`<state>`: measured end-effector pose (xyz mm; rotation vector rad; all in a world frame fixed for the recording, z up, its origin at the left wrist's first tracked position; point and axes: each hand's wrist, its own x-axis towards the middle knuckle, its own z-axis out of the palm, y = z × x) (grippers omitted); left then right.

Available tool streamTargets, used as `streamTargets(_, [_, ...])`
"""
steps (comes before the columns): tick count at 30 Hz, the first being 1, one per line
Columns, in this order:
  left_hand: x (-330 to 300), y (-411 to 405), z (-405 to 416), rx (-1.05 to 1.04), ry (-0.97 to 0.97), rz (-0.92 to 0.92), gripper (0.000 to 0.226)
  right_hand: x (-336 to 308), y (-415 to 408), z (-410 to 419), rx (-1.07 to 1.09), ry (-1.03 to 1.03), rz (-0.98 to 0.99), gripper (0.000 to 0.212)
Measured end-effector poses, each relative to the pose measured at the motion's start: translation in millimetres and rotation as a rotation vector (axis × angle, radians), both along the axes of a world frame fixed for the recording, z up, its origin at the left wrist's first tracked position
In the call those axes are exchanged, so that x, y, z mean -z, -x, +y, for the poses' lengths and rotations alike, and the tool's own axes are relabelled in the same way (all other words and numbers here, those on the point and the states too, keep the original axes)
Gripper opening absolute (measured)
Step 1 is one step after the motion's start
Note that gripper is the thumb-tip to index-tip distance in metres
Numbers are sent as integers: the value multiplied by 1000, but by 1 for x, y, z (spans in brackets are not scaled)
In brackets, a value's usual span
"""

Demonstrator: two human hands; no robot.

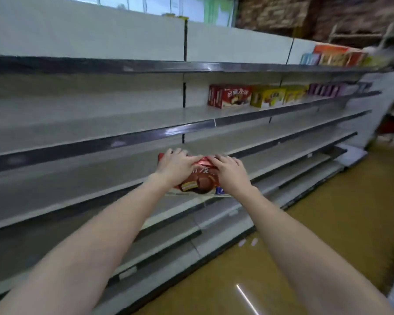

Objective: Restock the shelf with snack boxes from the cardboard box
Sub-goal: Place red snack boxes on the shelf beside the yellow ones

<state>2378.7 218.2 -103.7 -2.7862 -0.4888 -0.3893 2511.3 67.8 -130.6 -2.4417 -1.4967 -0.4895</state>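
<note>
The red snack box is held at the front edge of a middle shelf, gripped by the left hand and right hand from either side. It is best slid back level and squared to the lip, label forward, as with the stocked red box above.

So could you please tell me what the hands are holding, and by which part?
A red rectangular cardboard snack box: left hand and right hand grip its top edge.
</note>
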Motion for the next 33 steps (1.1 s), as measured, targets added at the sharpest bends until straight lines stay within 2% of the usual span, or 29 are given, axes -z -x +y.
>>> streamTargets(3, [-18,-61,25,6,-17,-47,45,-23,-58,22,23,13,-9,59])
streamTargets(7, [-48,-133,44,77,-144,-108,47,-38,-122,41,96,-142,-6,62])
streamTargets(11, [-74,-196,55,117,-222,-124,47,-53,-178,50,176,-193,-65,69])
streamTargets(16, [-94,-265,75,94,-163,-203,45,-76,-244,77,230,-273,-101,64])
streamTargets(24, [-109,-373,99,4,-78,-241,49,-91,-359,118,185,-375,-22,63])
streamTargets(30, [-110,-462,127,-71,22,-141,55,-91,-462,152,102,-370,-55,65])
streamTargets(33, [-109,-499,139,-105,46,-20,81,-92,-513,167,103,-336,-59,63])
